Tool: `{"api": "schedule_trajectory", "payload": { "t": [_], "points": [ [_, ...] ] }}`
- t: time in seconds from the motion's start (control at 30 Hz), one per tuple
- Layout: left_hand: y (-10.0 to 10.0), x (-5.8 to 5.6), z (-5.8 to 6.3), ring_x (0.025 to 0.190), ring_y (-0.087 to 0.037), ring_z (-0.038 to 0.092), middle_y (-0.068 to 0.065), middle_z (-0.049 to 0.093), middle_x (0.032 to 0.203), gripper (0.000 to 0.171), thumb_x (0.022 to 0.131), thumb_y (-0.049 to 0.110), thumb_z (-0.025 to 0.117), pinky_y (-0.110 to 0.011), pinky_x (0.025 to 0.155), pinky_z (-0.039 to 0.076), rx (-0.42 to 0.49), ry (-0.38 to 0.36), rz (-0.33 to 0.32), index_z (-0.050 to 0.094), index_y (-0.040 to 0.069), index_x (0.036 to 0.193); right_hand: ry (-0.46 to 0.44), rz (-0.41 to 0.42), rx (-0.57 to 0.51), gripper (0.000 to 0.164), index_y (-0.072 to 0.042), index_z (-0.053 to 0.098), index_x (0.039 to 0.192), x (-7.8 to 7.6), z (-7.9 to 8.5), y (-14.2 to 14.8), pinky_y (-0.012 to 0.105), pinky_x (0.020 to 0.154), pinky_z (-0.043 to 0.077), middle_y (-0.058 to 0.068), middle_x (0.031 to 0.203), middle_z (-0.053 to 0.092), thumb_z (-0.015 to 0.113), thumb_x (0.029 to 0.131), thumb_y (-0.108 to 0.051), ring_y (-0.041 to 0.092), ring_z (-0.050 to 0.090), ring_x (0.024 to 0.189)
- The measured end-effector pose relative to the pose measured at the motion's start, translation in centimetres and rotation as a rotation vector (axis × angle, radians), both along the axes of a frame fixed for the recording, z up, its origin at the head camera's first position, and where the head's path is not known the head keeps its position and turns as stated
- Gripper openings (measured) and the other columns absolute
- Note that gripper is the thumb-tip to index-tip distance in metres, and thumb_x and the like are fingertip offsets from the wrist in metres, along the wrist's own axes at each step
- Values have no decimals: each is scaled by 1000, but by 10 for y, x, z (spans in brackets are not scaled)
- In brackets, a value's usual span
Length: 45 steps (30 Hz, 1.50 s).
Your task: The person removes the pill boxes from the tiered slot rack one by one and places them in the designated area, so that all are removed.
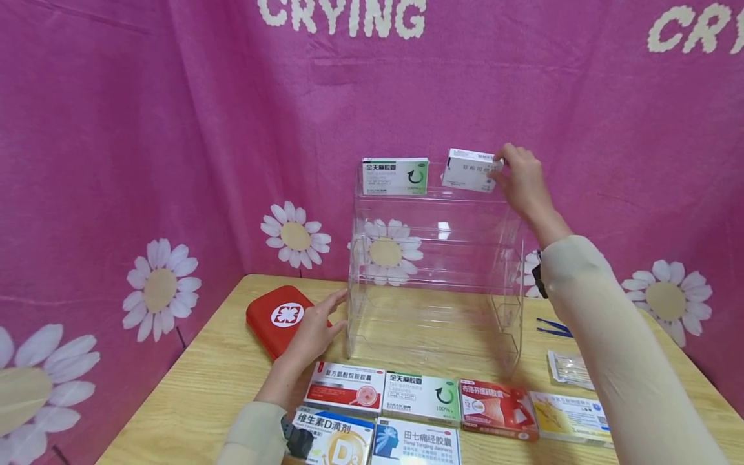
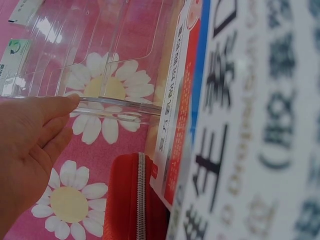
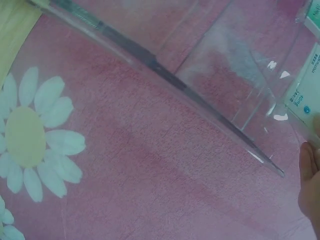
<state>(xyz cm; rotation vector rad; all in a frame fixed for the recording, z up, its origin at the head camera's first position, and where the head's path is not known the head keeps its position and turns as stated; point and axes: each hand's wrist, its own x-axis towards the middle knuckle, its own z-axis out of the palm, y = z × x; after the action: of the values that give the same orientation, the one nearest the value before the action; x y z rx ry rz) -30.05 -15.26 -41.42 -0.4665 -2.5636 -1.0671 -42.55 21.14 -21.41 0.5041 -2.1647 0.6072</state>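
Note:
At the top tier of a clear acrylic display rack [image 1: 354,303], my right hand [image 1: 524,181] pinches a white medicine box [image 1: 469,173] by its right end. The box tilts slightly, its lower edge at the tier. In the right wrist view only part of that hand [image 3: 311,182] and the box [image 3: 303,102] shows. A white-and-green capsule box [image 1: 395,176] stands upright at the left of the same tier. My left hand [image 1: 310,332] has its fingers extended to the rack's left side; in the left wrist view its fingertips touch the side panel's edge.
A red zip case [image 1: 261,323] lies left of the rack. In front are several medicine boxes, including a red one [image 1: 498,408] and a vitamin D box [image 1: 331,436]. Blue tweezers [image 1: 555,328] and a packet of cotton swabs [image 1: 566,369] lie to the right.

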Motion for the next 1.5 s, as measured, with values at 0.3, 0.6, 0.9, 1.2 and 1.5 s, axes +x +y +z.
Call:
{"api": "schedule_trajectory", "payload": {
  "t": [0.3, 0.6, 0.9, 1.2, 1.5],
  "points": [
    [2, 0, -1, 120, -36, 63, -14, 61, 137, 64, 83, 2, 74, -48, 97, 55, -7, -7, 9, 49, 8, 142, 109, 36, -128, 22, 9, 56, 102, 5, 5, -2, 52, 94, 49, 30, 102, 62, 69, 85, 4, 43, 60, 99],
    [2, -1, 1, 118, -37, 63, -15, 62, 135, 63, 83, 1, 74, -49, 97, 55, -11, 8, 12, 50, 7, 141, 108, 38, -191, 25, 6, 62, 106, 30, 5, 3, 43, 93, 54, 23, 104, 65, 72, 85, -2, 22, 68, 94],
    [3, 0, 4, 121, -34, 62, -13, 60, 138, 65, 84, 3, 74, -47, 100, 54, -15, -25, 20, 48, 10, 143, 95, 116, -147, 27, 7, 64, 104, 60, -19, 25, -1, 86, 37, 22, 101, 69, 75, 81, 0, -25, 49, 88],
    [3, 1, 2, 123, -34, 61, -12, 60, 139, 65, 84, 3, 73, -47, 101, 53, -10, -30, 20, 47, 11, 143, 53, 157, -57, 29, 4, 64, 105, 100, -44, 45, -5, 83, 38, 17, 97, 69, 75, 79, 5, -28, 48, 92],
    [3, 1, 2, 120, -38, 62, -15, 60, 137, 64, 83, 1, 73, -50, 98, 54, 1, -9, -9, 48, 8, 142, 23, 201, 39, 37, 0, 65, 105, 141, -79, 67, -6, 84, 41, 11, 97, 70, 78, 72, 11, -26, 49, 99]
  ]
}}
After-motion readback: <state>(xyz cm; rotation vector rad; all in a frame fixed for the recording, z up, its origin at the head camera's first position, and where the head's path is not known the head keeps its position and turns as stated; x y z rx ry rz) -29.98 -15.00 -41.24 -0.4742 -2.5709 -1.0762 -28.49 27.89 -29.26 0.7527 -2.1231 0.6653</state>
